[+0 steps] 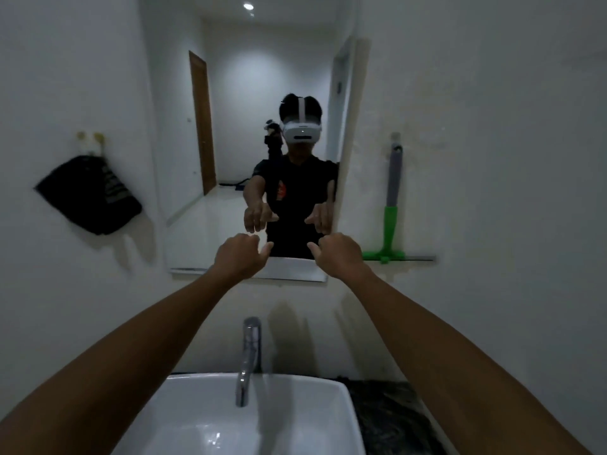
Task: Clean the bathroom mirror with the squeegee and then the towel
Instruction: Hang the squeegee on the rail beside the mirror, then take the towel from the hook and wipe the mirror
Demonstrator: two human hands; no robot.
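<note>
The bathroom mirror [210, 126] hangs on the white wall straight ahead. A squeegee [391, 218] with a grey and green handle hangs on the wall right of the mirror, blade down. A dark towel [90, 195] hangs from hooks left of the mirror. My left hand [238, 256] and my right hand [340, 254] are stretched out in front of the mirror's lower edge, fingers curled, thumbs pointing inward, holding nothing. Both hands are apart from the squeegee and the towel.
A white basin [197, 418] with a chrome tap [249, 356] sits below my arms. A dark stone counter [394, 418] lies to its right. The mirror reflects a person wearing a headset, a wooden door and a hallway.
</note>
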